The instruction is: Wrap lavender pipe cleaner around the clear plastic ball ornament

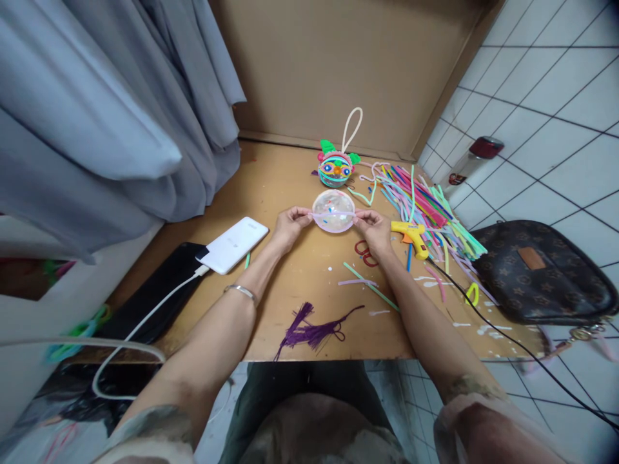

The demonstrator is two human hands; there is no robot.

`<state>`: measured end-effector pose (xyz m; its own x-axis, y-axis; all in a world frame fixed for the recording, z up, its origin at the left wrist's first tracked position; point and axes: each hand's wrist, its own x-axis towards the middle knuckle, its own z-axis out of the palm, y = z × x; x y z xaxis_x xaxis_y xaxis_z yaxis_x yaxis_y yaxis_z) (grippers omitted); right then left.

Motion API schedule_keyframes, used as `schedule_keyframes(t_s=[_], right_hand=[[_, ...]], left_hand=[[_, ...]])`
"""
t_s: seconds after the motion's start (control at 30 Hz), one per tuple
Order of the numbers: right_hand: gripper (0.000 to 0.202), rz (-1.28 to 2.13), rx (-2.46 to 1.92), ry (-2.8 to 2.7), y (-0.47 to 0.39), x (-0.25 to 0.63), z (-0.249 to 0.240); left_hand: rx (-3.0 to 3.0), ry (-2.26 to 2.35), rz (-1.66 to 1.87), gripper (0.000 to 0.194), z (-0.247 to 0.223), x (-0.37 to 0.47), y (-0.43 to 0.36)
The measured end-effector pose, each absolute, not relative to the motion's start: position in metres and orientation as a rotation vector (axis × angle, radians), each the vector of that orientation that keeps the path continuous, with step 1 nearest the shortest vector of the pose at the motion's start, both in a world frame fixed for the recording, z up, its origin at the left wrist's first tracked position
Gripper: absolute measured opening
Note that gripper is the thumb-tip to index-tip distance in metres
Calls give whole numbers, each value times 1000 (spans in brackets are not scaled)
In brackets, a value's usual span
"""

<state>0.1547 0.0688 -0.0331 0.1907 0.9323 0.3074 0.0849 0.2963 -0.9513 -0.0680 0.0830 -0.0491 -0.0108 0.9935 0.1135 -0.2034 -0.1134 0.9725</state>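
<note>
My left hand (291,227) and my right hand (376,229) pinch the two ends of a pale purple pipe cleaner (333,213). It is stretched straight across a round, clear plastic piece (333,201) with a pale rim; small coloured bits show through it. Whether my fingertips also touch that rim I cannot tell. Just behind stands a finished-looking lion head ornament (336,170) with green ears, blue eyes and a white loop (353,129). Red-handled scissors (366,253) lie partly under my right wrist. A yellow glue gun (411,238) rests right of that hand.
A heap of coloured pipe cleaners (420,193) covers the back right, beside a brown patterned bag (541,270). Purple tassels (309,332) lie near the front edge. On the left are a white power bank (236,245) with a cable and a black object (169,296). Grey curtain (193,116) hangs there.
</note>
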Motion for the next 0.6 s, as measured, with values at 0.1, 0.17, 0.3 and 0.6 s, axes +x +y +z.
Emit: schedule_keyframes(t_s=[0.1, 0.17, 0.3, 0.6], right_hand=[[29, 808, -1115, -1241, 69, 156, -34], [30, 806, -1121, -1257, 68, 156, -34], [33, 789, -1111, -1282, 66, 155, -32], [16, 717, -1143, -1290, 61, 154, -29]], left_hand=[[1152, 999, 1381, 43, -51, -68, 84], [1156, 997, 1379, 43, -52, -68, 85], [1149, 973, 1369, 40, -51, -70, 85], [1194, 977, 1351, 37, -42, -74, 79]])
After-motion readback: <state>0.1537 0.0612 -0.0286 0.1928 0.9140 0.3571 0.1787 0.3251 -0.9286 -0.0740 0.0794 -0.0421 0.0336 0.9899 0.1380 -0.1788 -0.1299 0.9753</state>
